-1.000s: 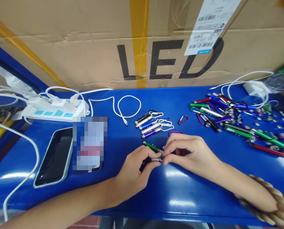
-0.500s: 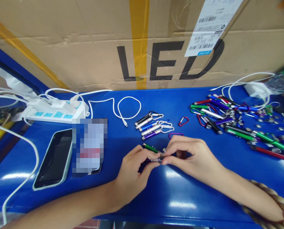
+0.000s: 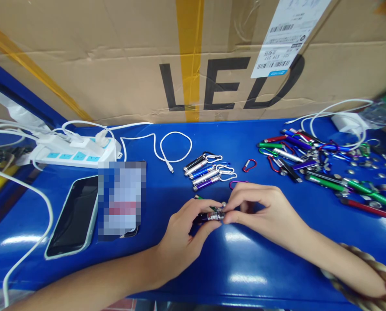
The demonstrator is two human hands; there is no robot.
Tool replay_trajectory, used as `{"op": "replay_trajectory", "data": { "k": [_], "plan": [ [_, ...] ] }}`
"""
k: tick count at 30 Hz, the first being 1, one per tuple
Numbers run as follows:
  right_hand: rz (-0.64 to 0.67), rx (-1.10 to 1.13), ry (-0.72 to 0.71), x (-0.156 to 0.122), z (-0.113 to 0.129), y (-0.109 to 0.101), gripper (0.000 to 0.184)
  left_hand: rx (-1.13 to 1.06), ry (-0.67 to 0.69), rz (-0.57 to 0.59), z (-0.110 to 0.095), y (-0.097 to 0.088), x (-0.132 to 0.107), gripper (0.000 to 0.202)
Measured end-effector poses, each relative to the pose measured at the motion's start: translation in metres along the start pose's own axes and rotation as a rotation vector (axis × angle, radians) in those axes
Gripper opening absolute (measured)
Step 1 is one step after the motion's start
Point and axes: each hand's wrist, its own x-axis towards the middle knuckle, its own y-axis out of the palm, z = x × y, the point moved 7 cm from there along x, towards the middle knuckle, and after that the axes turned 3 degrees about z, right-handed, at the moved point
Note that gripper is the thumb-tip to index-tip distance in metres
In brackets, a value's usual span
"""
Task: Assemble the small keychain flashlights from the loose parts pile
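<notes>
Between both hands is a small dark keychain flashlight (image 3: 210, 216) with a silver label band. My left hand (image 3: 183, 235) closes thumb and forefinger around its body. At its right end, the thumb and fingertips of my right hand (image 3: 261, 207) pinch the metal end; the exact part is hidden by the fingers. A green flashlight (image 3: 198, 197) lies just behind, partly covered by my left fingers. Beyond it rests a row of several flashlights (image 3: 206, 172) with carabiner clips. A purple carabiner (image 3: 234, 184) and a red carabiner (image 3: 249, 165) lie nearby.
On the right spreads a pile of flashlight parts (image 3: 322, 181) with small button cells (image 3: 351, 171). To the left are a phone (image 3: 73, 218), a second, blurred phone (image 3: 121, 198) and a white power strip (image 3: 76, 153) with cables. A large cardboard box (image 3: 115, 65) stands along the back.
My left fingers have loosened and shifted slightly, so more of the dark flashlight's body and label shows. My right hand stays at its end, and the green flashlight is more covered.
</notes>
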Motion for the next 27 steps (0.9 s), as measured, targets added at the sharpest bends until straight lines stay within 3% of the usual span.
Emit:
{"op": "replay_trajectory", "data": {
  "k": [9, 11, 16, 20, 24, 27],
  "plan": [
    [-0.018, -0.111, -0.020, 0.002, 0.004, -0.011, 0.016, -0.068, -0.093, 0.032, 0.002, 0.001, 0.004, 0.019],
    [-0.077, -0.274, -0.034, 0.002, 0.003, -0.021, 0.017, -0.104, -0.116, 0.017, 0.004, 0.000, 0.004, 0.019],
    [-0.213, -0.961, 0.045, 0.003, -0.007, -0.038, 0.021, -0.163, -0.134, -0.031, 0.008, -0.003, 0.000, 0.024],
    [-0.160, -1.141, 0.129, 0.002, -0.017, -0.040, 0.020, -0.160, -0.153, -0.056, 0.007, -0.004, -0.001, 0.024],
    [-0.091, -1.112, 0.113, 0.000, -0.018, -0.043, 0.018, -0.152, -0.218, -0.070, 0.009, -0.005, 0.003, 0.027],
    [0.058, -1.056, 0.038, 0.000, -0.020, -0.039, 0.019, -0.135, -0.268, -0.075, 0.013, -0.005, 0.005, 0.022]
  ]
}}
